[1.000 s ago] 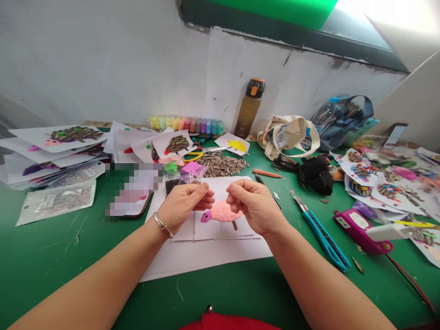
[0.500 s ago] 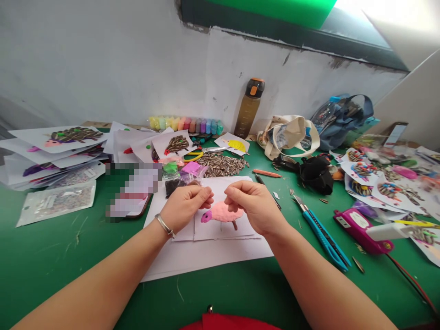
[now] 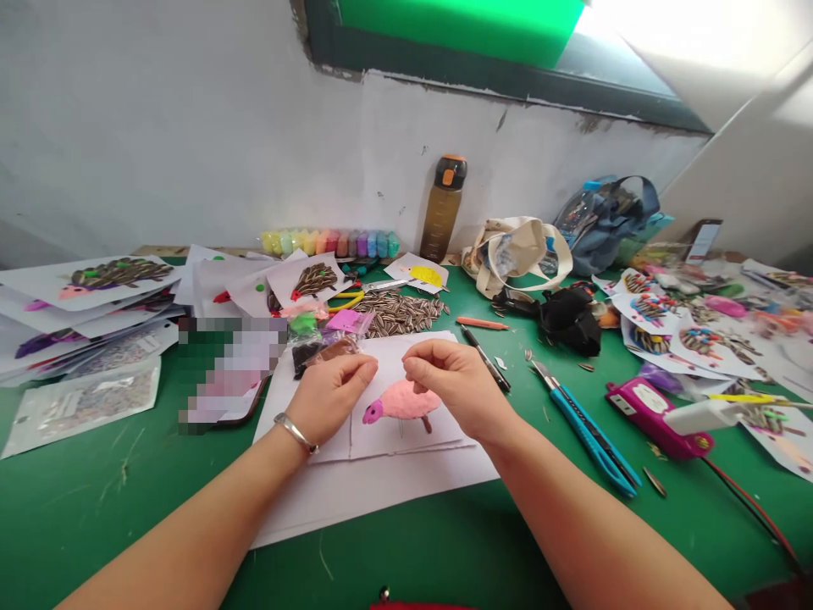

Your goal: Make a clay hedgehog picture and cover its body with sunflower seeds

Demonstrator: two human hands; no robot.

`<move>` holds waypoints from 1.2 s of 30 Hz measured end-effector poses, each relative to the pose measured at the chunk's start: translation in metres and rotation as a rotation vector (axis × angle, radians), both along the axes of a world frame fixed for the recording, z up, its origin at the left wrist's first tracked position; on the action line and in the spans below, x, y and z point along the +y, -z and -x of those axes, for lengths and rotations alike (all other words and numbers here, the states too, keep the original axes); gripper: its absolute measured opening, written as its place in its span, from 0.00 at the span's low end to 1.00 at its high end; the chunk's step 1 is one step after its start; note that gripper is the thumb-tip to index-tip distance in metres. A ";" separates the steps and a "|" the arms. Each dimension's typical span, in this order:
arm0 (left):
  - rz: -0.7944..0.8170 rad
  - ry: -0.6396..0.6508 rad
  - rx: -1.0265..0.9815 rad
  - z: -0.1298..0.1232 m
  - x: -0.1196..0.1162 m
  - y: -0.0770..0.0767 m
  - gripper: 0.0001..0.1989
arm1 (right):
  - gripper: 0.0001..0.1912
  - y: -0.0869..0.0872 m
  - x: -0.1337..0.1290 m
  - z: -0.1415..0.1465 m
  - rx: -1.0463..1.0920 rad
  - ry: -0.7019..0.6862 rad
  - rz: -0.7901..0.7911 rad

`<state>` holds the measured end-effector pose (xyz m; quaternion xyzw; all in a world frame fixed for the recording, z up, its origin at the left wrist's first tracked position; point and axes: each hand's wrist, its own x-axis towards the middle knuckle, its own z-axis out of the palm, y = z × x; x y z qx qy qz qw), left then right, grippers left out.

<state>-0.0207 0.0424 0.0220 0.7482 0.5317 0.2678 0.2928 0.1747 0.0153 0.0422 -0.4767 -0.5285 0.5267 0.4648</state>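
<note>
My left hand [image 3: 332,396] hovers over white paper [image 3: 305,500], its thumb and forefinger pinched together. Across a small gap, my right hand [image 3: 462,391] is closed in the same way, fingers curled. Whatever sits between either set of fingertips is too small or hidden to make out. Below them, a flat clay animal [image 3: 401,401] with a pink body, purple head and brown leg lies on a smaller sheet. The right hand covers its upper right part. Bags of coloured clay [image 3: 343,322] lie just beyond the left hand, beside a heap of striped sunflower seeds [image 3: 400,313].
A blue utility knife [image 3: 584,428], black pen [image 3: 486,360] and orange stick [image 3: 483,324] lie to the right, with a magenta glue gun-like device [image 3: 660,422] beyond. Left are a phone [image 3: 238,381] and stacked seed pictures [image 3: 89,301]. A bottle [image 3: 443,212] stands behind.
The view has shifted slightly, so the scene sits a little lower and further left. Both hands stay pinched above the clay animal, with the gap between them about the same.
</note>
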 end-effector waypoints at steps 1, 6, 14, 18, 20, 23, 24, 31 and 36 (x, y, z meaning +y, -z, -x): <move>-0.022 -0.003 0.011 0.000 0.000 0.001 0.18 | 0.04 0.000 0.000 0.000 0.003 -0.001 0.003; -0.173 0.048 0.100 0.000 -0.001 0.006 0.17 | 0.07 -0.002 -0.001 0.003 -0.032 -0.034 0.021; -0.409 0.193 0.293 0.002 0.000 0.020 0.18 | 0.08 -0.003 -0.002 0.002 -0.125 -0.004 -0.016; -0.475 0.261 0.368 0.004 0.003 0.026 0.17 | 0.05 0.005 0.000 0.002 -0.160 -0.003 -0.063; -0.487 0.286 0.397 0.004 0.004 0.028 0.17 | 0.07 0.007 -0.001 0.002 -0.196 0.002 -0.055; -0.465 0.304 0.406 0.003 0.004 0.027 0.15 | 0.05 0.007 -0.002 0.002 -0.283 -0.027 -0.036; -0.455 0.309 0.405 0.003 0.004 0.027 0.15 | 0.06 0.007 -0.002 0.003 -0.318 -0.042 -0.036; -0.448 0.340 0.399 0.002 0.006 0.029 0.13 | 0.10 0.002 -0.007 0.004 -0.611 -0.107 -0.186; -0.425 0.367 0.413 0.001 0.005 0.027 0.12 | 0.11 -0.002 -0.024 0.002 -0.796 -0.168 -0.299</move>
